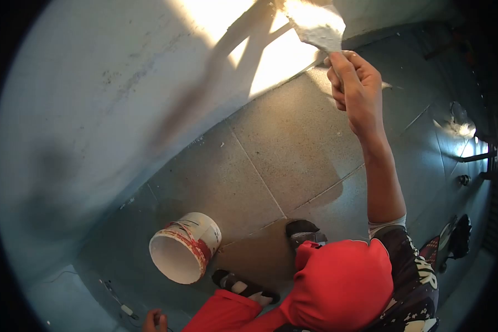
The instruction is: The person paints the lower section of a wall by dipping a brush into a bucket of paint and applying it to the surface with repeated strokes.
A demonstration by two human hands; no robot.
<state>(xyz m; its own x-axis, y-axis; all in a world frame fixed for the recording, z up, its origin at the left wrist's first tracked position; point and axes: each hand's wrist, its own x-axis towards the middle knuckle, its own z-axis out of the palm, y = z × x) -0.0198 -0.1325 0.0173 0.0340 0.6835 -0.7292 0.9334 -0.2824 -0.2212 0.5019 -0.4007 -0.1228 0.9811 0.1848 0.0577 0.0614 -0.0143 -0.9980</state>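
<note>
Your right hand [357, 83] is raised at one o'clock, fingers clamped on the grip of a white-smeared scraper [320, 30]. The thumb lies up near its neck, probably to steady the wide blade, and the long reach seems to bring it up to the wall [110, 94]; whether the blade touches, you cannot tell from here. Your left hand [156, 321] is low at seven o'clock, cut off by the edge, its fingers bent; you cannot tell whether they hold anything. The nearest large thing to it is the bucket [209, 228], also towards seven o'clock, with red stains down its side. Its mouth faces your left, likely handy for that hand, though you cannot tell whether it stands or lies.

The floor [271, 149] is grey tile with thin joints, dusty and speckled near the wall. That wall runs from nine to twelve o'clock, pale and scuffed, with bright sunlight [279, 63] and shadows across its upper part. A thin cable [112, 293] lies between seven and eight o'clock. The room darkens towards three o'clock.
</note>
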